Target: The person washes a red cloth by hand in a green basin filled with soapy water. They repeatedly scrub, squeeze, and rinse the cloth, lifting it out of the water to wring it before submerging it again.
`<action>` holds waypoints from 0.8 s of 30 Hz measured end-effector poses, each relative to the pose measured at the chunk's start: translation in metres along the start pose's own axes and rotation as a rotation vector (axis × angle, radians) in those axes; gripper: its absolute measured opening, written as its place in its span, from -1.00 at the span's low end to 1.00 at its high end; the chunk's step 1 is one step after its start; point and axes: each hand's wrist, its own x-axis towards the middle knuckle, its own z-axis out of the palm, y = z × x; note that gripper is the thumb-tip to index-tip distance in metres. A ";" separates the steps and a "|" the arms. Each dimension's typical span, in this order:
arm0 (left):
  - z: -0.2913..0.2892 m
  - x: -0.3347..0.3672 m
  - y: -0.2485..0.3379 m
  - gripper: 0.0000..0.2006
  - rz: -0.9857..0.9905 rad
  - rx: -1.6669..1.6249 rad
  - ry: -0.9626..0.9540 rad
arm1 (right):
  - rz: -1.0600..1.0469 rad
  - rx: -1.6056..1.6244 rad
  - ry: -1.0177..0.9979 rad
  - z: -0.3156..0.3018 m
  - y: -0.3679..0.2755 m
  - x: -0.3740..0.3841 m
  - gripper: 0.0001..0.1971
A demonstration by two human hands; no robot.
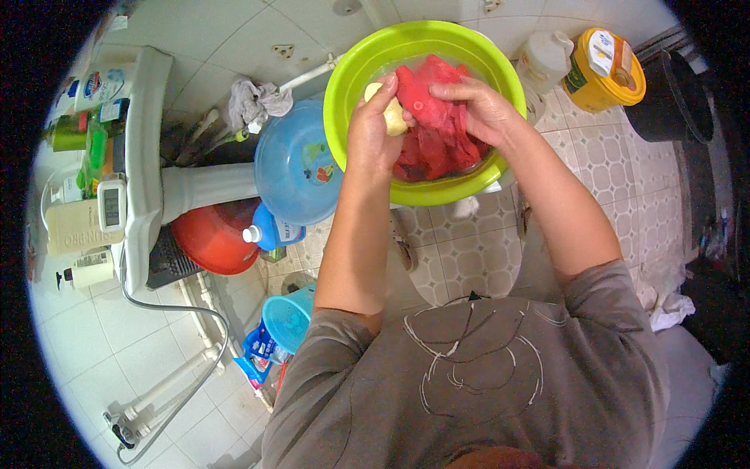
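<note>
Over one basin [437, 192], left hand [372, 131] grips one yellow bar [394, 117], right hand [483, 111] red cloth [426, 106].

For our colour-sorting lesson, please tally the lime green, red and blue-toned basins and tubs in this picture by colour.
Lime green: 1 (wide basin)
Red: 1 (red basin)
Blue-toned: 2 (translucent blue basin, turquoise tub)
Total: 4

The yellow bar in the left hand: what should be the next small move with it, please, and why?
Probably rub the yellow bar lightly on the raised part of the red cloth. The left hand grips the bar, the right hand holds the cloth up, and the two are close together over the green basin.
</note>
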 end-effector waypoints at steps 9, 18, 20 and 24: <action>-0.005 0.007 -0.007 -0.79 1.028 1.340 0.262 | -0.067 -0.173 0.206 -0.011 0.019 0.012 -0.68; -0.037 0.018 -0.046 -0.81 0.676 1.460 0.226 | -0.002 -0.247 0.010 -0.021 0.071 0.004 -0.70; -0.011 0.007 -0.058 -0.79 0.753 1.417 0.196 | 0.041 -0.117 0.160 -0.009 0.055 0.001 -0.69; -0.023 0.023 -0.057 -0.75 0.970 1.458 0.151 | 0.038 -0.046 0.200 0.001 0.043 -0.002 -0.65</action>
